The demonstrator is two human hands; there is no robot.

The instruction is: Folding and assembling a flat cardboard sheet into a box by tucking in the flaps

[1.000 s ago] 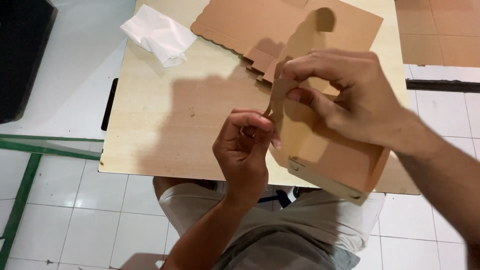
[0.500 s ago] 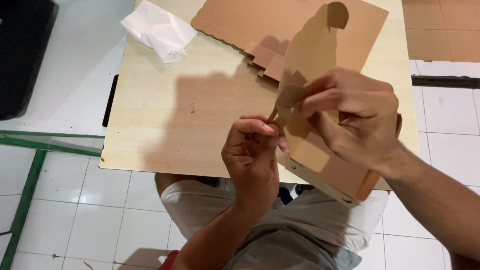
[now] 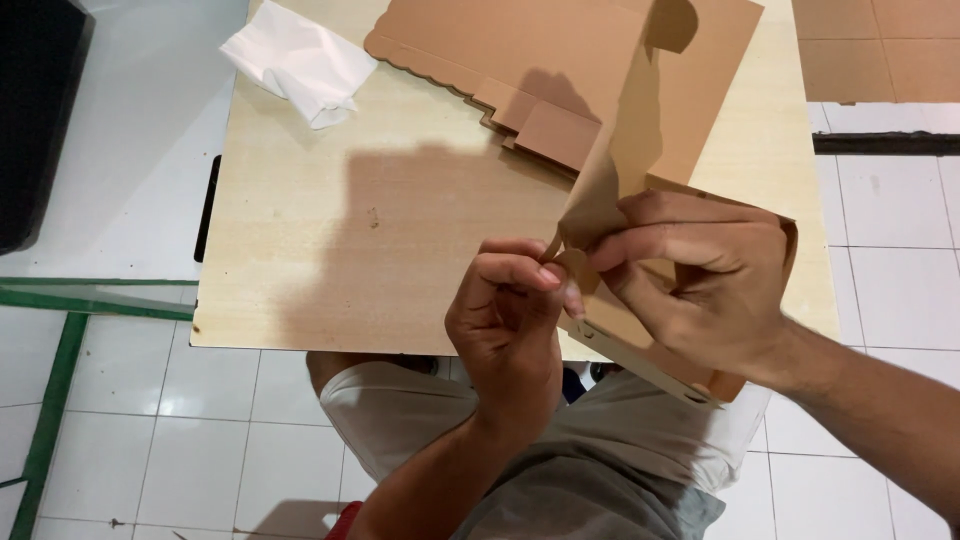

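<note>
The left hand (image 3: pixel 510 315) pinches a small flap of the brown cardboard box piece (image 3: pixel 640 150) with closed fingers. The right hand (image 3: pixel 710 280) grips the same piece from the side. It stands over the near bench (image 3: pixel 330 250) edge, near flat cardboard (image 3: pixel 520 50).

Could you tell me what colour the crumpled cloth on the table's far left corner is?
White cloth, clearest in the head view.

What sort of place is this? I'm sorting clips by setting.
Probably a small packing or workshop spot, not a kitchen: a plain wooden table on a white tiled floor, flat cardboard blanks stacked on it, and both hands folding a cardboard box.
</note>
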